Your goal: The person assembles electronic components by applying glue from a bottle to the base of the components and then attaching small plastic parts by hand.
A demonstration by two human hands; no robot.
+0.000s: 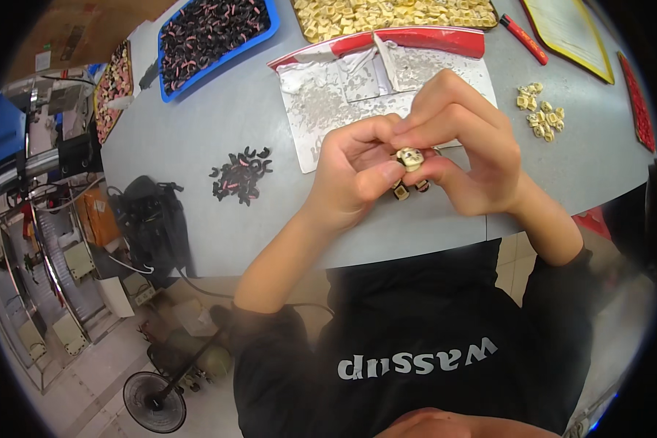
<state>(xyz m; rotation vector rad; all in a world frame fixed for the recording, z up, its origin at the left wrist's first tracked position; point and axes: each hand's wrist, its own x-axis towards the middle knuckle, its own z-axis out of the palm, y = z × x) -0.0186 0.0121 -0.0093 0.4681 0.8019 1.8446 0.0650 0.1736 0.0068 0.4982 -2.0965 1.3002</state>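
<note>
Both my hands meet above the near part of the grey table, holding a small cream-coloured toy head [410, 159] with dark marks on it. My left hand [350, 164] has thumb and fingers closed on its left side. From the right, my right hand [469, 142] pinches the same piece, its other fingers bent above. Just below the fingers, a few small cream-and-dark pieces [401, 192] lie on the table, partly hidden. A loose heap of black and pink curved pieces [242, 177] is to the left. Several cream pieces [542, 117] lie in a cluster to the right.
A blue tray [169, 93] of black and pink pieces stands at the far left. Beyond my hands lies a white sheet [303, 120] with a red edge, beside a cream-piece tray [394, 18]. A red pen-like tool [524, 40] and a yellow-rimmed tray [610, 77] are far right.
</note>
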